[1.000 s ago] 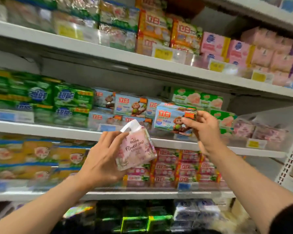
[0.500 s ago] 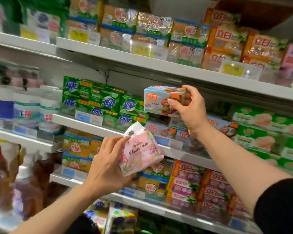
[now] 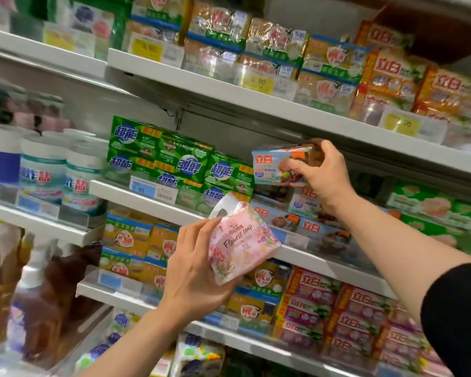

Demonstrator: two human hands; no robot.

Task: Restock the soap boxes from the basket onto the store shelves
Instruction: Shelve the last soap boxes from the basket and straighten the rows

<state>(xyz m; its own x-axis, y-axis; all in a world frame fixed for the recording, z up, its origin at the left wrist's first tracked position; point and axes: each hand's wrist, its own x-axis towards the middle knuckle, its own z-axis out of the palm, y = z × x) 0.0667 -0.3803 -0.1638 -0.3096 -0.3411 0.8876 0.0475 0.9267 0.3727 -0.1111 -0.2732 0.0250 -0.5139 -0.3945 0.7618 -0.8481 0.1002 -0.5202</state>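
Right hand [image 3: 325, 174] gripping blue monkey-print soap box [image 3: 279, 165], now lifted off the mid-shelf row of matching blue boxes [image 3: 305, 224] and hanging just above it, beside the green soap packs [image 3: 180, 161]. Left hand [image 3: 199, 270] clutching pink flower soap packet [image 3: 241, 242], unmoved. Likely repositioning, so neither item shelved yet. Basket out of view.
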